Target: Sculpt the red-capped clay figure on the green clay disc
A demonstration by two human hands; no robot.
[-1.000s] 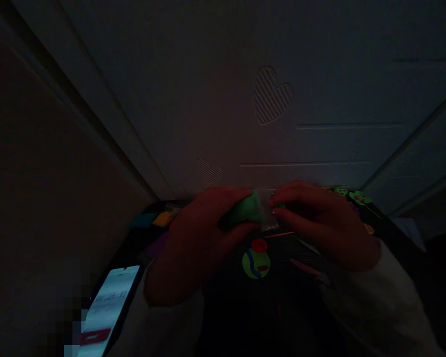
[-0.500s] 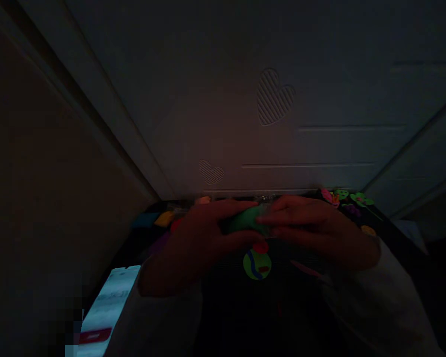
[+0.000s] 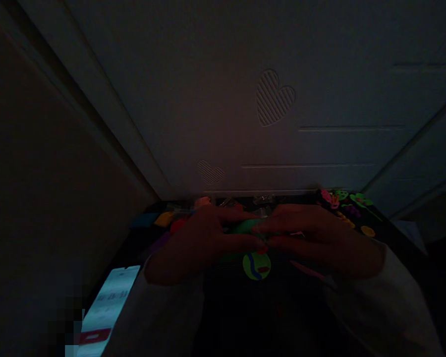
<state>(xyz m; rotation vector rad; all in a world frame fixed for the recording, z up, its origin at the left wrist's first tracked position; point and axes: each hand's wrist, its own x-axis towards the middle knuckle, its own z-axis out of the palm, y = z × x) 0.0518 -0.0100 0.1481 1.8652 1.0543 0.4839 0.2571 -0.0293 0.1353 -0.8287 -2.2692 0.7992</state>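
Observation:
Between my two hands is a green packet of what looks like modelling clay point(image 3: 245, 226), partly hidden by my fingers. Its left end is gripped by my left hand point(image 3: 200, 243), thumb below and fingers above. My right hand point(image 3: 315, 239) pinches the other end, with its fingertips close to those of the left. Just below them lies a flat light-green disc point(image 3: 256, 272) with a blue wavy strip and a small red-brown piece on it. A red bit point(image 3: 262, 249) shows at the disc's top edge, under my fingers. The dim light blurs the fine detail.
A lit phone point(image 3: 106, 307) lies at the left. Blue point(image 3: 143, 220), yellow point(image 3: 164, 218) and red point(image 3: 177, 226) pieces sit behind my left hand. Colourful flower-like shapes point(image 3: 361, 199) and a yellow disc point(image 3: 367, 231) are at the right. A pink stick point(image 3: 306, 269) lies near my right wrist. A pale panel point(image 3: 230, 124) rises behind.
Both hands have come down slightly with the green packet, toward the disc. Less of the green shows between my fingers, and more small items behind the hands are visible.

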